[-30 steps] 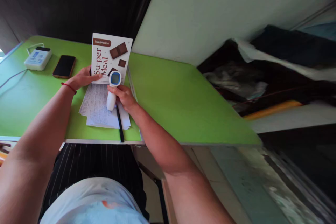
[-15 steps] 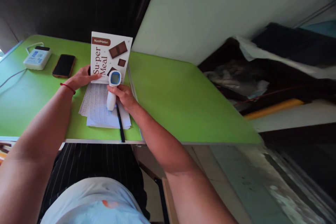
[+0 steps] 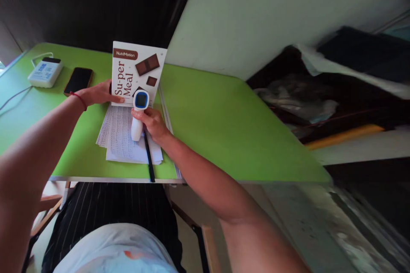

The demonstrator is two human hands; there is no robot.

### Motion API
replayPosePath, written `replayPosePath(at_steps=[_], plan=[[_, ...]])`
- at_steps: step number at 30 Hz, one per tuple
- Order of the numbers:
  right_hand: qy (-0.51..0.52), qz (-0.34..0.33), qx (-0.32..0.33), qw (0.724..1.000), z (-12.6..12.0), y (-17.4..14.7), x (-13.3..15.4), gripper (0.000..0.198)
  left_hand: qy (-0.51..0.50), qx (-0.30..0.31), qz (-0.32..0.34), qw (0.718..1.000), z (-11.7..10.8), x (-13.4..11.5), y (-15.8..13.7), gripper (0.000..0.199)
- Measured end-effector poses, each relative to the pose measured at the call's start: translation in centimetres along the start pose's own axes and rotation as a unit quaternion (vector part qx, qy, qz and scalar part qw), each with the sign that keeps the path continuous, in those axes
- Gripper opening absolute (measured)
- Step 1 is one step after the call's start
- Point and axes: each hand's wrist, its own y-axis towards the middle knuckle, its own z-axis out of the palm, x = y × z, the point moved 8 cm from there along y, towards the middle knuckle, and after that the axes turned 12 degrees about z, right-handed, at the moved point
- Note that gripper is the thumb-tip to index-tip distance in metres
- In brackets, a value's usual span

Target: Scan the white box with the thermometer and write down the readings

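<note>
My left hand (image 3: pixel 101 93) grips the lower left edge of a white box (image 3: pixel 141 57) printed "NutriMotion Su-per Meal" with brown chocolate pieces, its thumb on the front face. The box stands upright over the far end of some handwritten papers (image 3: pixel 120 145). In my right hand (image 3: pixel 154 123) is a white infrared thermometer (image 3: pixel 137 130), fingers wrapped round its handle. Its blue-framed screen (image 3: pixel 141 100) faces me, looking dark, and its front end points at the box. A black pen (image 3: pixel 149 160) lies on the papers, reaching the table's near edge.
On the green table (image 3: pixel 224 132), a black phone (image 3: pixel 79 80) in a brown case lies at the left. Beyond it sits a white device (image 3: pixel 45 71) with cables. A dark panel (image 3: pixel 96 4) and a pale wall (image 3: pixel 256 17) rise behind. Cluttered shelves (image 3: pixel 301 98) stand at the right.
The thermometer's screen has gone from lit to dark. The view has shifted slightly; both hands keep their holds on the box and the thermometer.
</note>
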Motion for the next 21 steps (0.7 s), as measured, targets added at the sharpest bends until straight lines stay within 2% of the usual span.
replayPosePath(at_steps=[2,8,11,16,19,21], plan=[[-0.008,-0.006,0.003,1.000,0.0,0.0,0.1,0.037,-0.005,0.011,0.008,1.000,0.0,-0.1,0.1,0.067],[-0.019,-0.026,0.031,0.999,-0.1,-0.6,0.3,0.034,-0.011,-0.040,0.013,0.999,-0.4,0.5,-0.6,0.072],[-0.001,-0.025,0.025,0.999,-0.3,-1.1,-0.1,0.035,-0.019,-0.057,0.013,0.998,-0.3,0.9,-1.1,0.078],[0.012,-0.018,0.027,0.999,0.2,-2.0,-0.5,0.037,0.038,-0.064,0.003,0.997,-0.5,0.6,-1.8,0.082],[0.027,-0.028,0.005,0.999,-0.3,-2.7,0.5,0.040,0.081,-0.054,-0.023,0.995,-0.4,0.3,-2.1,0.077],[0.023,-0.048,-0.033,0.998,-1.8,-3.2,1.9,0.040,0.102,-0.065,-0.033,0.992,-0.4,0.1,-2.2,0.074]])
